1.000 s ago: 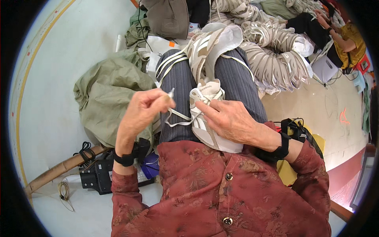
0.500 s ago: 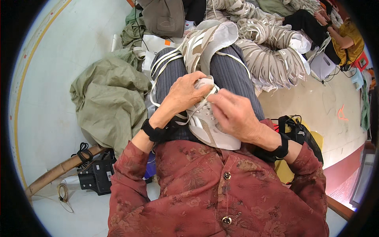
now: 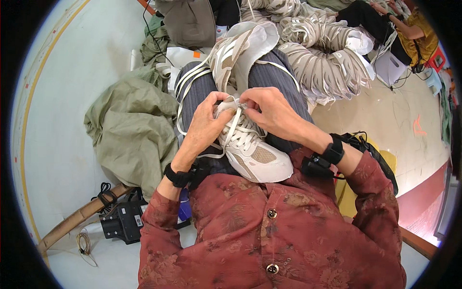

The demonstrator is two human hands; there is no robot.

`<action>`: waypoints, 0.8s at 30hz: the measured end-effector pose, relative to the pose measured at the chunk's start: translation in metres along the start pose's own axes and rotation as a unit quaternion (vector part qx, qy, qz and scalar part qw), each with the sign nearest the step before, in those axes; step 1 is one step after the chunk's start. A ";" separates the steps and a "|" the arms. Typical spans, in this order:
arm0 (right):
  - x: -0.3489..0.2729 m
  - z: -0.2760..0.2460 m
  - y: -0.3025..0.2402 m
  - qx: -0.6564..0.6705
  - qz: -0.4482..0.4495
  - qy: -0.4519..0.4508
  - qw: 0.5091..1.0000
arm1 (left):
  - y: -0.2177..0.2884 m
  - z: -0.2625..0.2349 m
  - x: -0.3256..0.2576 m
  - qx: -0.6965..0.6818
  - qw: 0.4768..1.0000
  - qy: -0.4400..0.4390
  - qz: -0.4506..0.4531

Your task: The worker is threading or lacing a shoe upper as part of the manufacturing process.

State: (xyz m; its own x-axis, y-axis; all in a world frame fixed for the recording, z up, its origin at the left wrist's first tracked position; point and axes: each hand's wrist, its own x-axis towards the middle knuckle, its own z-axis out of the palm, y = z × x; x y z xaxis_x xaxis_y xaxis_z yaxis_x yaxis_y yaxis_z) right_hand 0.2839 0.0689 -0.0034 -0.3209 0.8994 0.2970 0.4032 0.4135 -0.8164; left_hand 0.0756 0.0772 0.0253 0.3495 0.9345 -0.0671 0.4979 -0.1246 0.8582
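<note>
Left hand (image 3: 204, 127) and right hand (image 3: 269, 111) both pinch the white lace (image 3: 232, 126) at the top of a white-and-beige sneaker (image 3: 252, 154) lying on the person's lap. Beside the left knee lies crumpled olive cloth (image 3: 127, 135); ahead sits a heap of shoe uppers (image 3: 327, 62). A black device (image 3: 122, 221) rests on the floor.

On my lap lies a sneaker (image 3: 252, 156) with both hands at its laces (image 3: 231, 126), a cloth heap (image 3: 127, 132) to my left, shoe uppers (image 3: 322, 62) piled ahead right.
</note>
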 end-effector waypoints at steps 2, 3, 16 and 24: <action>0.005 0.002 0.000 -0.005 -0.012 0.018 1.000 | 0.002 -0.001 -0.002 -0.003 1.000 -0.003 0.002; 0.007 0.001 0.001 0.011 0.008 0.011 1.000 | 0.004 -0.001 -0.002 0.007 1.000 -0.007 0.007; 0.016 -0.006 0.008 0.198 0.076 -0.036 0.977 | -0.009 0.000 -0.006 0.196 0.973 0.074 0.098; -0.001 -0.046 0.014 0.484 0.171 -0.024 0.858 | -0.013 -0.002 0.005 0.193 0.977 0.015 0.091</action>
State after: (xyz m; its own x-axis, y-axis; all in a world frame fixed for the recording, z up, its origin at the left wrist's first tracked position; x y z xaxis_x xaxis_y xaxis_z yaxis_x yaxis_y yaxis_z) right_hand 0.3294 0.0800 0.0072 -0.3709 0.9277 -0.0436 -0.4120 -0.2065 -0.8875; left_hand 0.0697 0.0844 0.0148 0.4393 0.8940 0.0883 0.6936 -0.4000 0.5991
